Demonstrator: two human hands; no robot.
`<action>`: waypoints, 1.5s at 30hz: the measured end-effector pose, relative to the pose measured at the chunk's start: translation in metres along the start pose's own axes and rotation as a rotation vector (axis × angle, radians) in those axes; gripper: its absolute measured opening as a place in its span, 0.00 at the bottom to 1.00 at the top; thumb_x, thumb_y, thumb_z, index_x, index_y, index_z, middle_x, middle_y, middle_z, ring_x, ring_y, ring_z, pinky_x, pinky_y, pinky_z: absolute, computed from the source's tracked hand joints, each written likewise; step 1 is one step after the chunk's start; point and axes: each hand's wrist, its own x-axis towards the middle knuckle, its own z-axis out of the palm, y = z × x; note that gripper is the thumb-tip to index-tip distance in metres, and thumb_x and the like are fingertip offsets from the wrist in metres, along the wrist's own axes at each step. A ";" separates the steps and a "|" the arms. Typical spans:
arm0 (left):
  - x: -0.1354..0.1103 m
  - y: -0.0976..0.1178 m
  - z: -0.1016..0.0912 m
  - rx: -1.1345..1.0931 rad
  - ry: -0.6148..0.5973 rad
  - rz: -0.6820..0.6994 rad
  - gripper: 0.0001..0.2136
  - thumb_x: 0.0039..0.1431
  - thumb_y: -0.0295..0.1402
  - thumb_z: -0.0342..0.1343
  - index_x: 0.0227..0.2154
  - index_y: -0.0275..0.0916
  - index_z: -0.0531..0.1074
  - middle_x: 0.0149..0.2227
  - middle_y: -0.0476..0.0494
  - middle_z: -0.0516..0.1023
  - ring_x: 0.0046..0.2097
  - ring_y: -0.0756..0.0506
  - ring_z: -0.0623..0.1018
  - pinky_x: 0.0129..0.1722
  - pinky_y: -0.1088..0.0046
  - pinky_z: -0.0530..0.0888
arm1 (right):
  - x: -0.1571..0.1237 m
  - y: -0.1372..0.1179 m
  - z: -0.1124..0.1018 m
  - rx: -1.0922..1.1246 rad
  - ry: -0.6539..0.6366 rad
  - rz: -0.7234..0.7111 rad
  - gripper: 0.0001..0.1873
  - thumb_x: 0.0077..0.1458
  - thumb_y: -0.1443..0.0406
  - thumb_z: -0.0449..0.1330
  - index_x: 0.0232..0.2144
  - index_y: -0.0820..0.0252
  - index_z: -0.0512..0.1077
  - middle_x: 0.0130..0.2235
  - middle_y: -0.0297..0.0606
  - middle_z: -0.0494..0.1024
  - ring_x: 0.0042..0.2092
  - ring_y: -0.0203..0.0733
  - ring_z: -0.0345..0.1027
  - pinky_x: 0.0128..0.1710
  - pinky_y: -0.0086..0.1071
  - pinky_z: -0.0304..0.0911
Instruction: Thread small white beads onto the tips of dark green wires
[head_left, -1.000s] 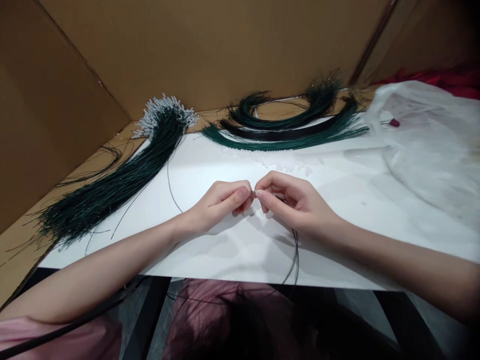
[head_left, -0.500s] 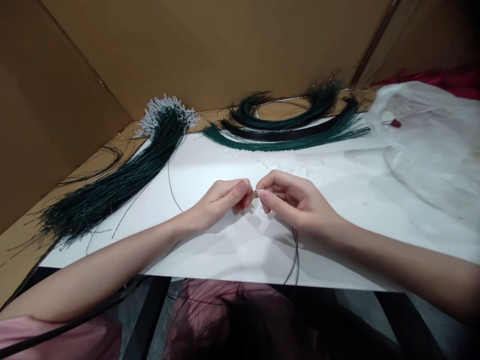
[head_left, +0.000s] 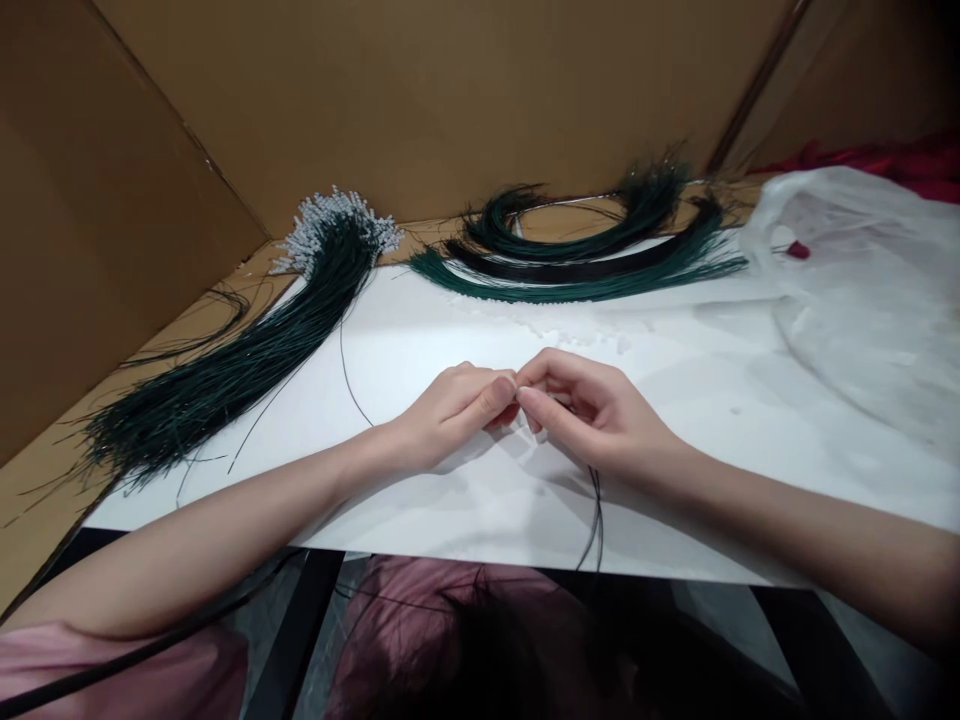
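My left hand (head_left: 469, 412) is closed, thumb pressed against the bent forefinger, over the middle of the white board (head_left: 442, 500). Its fingertips meet those of my right hand (head_left: 592, 405), which is closed in a pinch. A few thin dark wires (head_left: 598, 515) hang from below my right palm over the board's front edge. A tiny pale spot shows where the fingertips meet; what lies between them is mostly hidden. Beyond both hands, small white bits (head_left: 570, 325) lie scattered on the board.
A large bundle of dark green wires (head_left: 247, 370) with white beaded tips (head_left: 322, 225) lies at the left. Curved bundles of green wire (head_left: 562, 290) and black wire (head_left: 555, 268) rest at the back. At right are a clear plastic bag (head_left: 862, 290) and red cloth (head_left: 892, 155). Cardboard walls (head_left: 465, 90) enclose the back.
My left thumb and fingers have moved right, up against my right fingertips. The short dark piece that bridged the gap between them is now covered.
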 end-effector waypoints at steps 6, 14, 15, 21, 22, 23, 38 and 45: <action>0.000 0.003 0.000 0.068 0.049 0.032 0.25 0.72 0.44 0.33 0.26 0.35 0.66 0.25 0.50 0.68 0.29 0.53 0.67 0.33 0.75 0.62 | -0.002 -0.001 0.001 0.034 0.044 0.033 0.03 0.62 0.68 0.57 0.35 0.63 0.68 0.26 0.29 0.70 0.27 0.27 0.63 0.25 0.23 0.56; -0.003 0.007 0.000 -0.039 0.079 0.013 0.18 0.72 0.40 0.39 0.29 0.36 0.65 0.26 0.51 0.68 0.29 0.54 0.68 0.32 0.77 0.64 | -0.001 0.002 0.001 0.033 0.098 0.106 0.12 0.58 0.66 0.63 0.39 0.57 0.63 0.23 0.26 0.70 0.25 0.32 0.63 0.23 0.26 0.51; -0.003 0.007 0.000 -0.049 0.079 0.007 0.18 0.72 0.40 0.39 0.29 0.36 0.65 0.26 0.51 0.67 0.29 0.54 0.67 0.31 0.77 0.63 | -0.001 0.003 0.001 0.035 0.101 0.111 0.13 0.57 0.65 0.64 0.39 0.57 0.62 0.23 0.26 0.70 0.25 0.32 0.63 0.23 0.26 0.51; -0.001 0.003 0.000 -0.159 0.046 -0.031 0.20 0.71 0.44 0.40 0.28 0.36 0.65 0.26 0.50 0.65 0.28 0.53 0.66 0.30 0.76 0.62 | 0.000 0.005 0.002 0.062 0.056 0.102 0.12 0.58 0.64 0.63 0.39 0.57 0.61 0.23 0.26 0.70 0.25 0.31 0.62 0.23 0.26 0.52; -0.001 0.002 0.000 -0.179 0.035 -0.039 0.20 0.70 0.44 0.41 0.28 0.36 0.65 0.26 0.50 0.65 0.29 0.53 0.66 0.30 0.76 0.62 | 0.000 0.005 0.002 0.067 0.051 0.103 0.13 0.58 0.64 0.63 0.39 0.58 0.61 0.23 0.26 0.70 0.25 0.31 0.62 0.23 0.26 0.52; -0.001 0.002 0.000 -0.199 0.026 -0.048 0.21 0.70 0.44 0.41 0.27 0.36 0.65 0.26 0.50 0.65 0.29 0.53 0.66 0.30 0.76 0.62 | -0.001 0.005 0.001 0.067 0.047 0.106 0.12 0.58 0.65 0.63 0.39 0.58 0.61 0.24 0.26 0.70 0.25 0.31 0.63 0.24 0.26 0.52; 0.000 0.000 0.000 -0.363 0.060 -0.157 0.23 0.70 0.48 0.39 0.27 0.35 0.64 0.26 0.50 0.63 0.27 0.53 0.63 0.29 0.75 0.61 | -0.003 -0.003 -0.001 0.122 0.054 0.040 0.04 0.63 0.68 0.57 0.39 0.59 0.63 0.24 0.27 0.68 0.27 0.30 0.61 0.26 0.26 0.53; 0.000 0.001 -0.002 -0.361 0.006 -0.120 0.21 0.70 0.45 0.42 0.27 0.35 0.64 0.25 0.50 0.63 0.27 0.53 0.63 0.29 0.76 0.61 | -0.002 -0.002 0.000 0.094 0.056 0.019 0.04 0.62 0.69 0.57 0.39 0.60 0.64 0.26 0.28 0.70 0.28 0.29 0.64 0.26 0.25 0.54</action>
